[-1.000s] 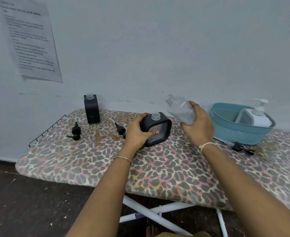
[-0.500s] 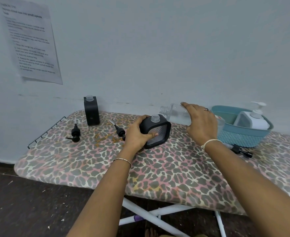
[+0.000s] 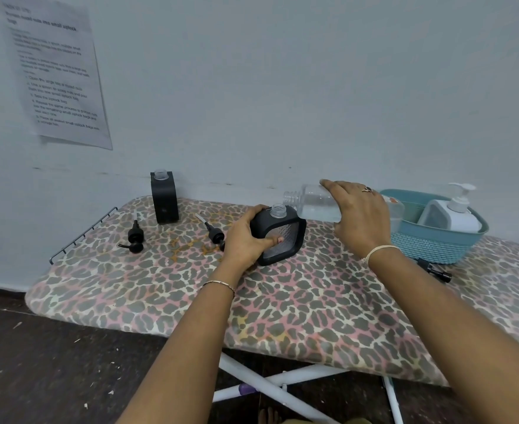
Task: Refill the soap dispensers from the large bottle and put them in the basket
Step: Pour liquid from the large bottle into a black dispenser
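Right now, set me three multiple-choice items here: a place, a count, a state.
1. Where is the white pump bottle? A on the floor; B beside the paper; C in the basket.
2. How many black dispensers are on the board? A one; B two; C four.
3. The clear bottle in the right hand is: A tipped sideways, uncapped; B upright, capped; C lying on the floor.
Key: 1 C, it stands inside the basket; 2 B, one by the wall, one in the left hand; 3 A, its open neck points left.
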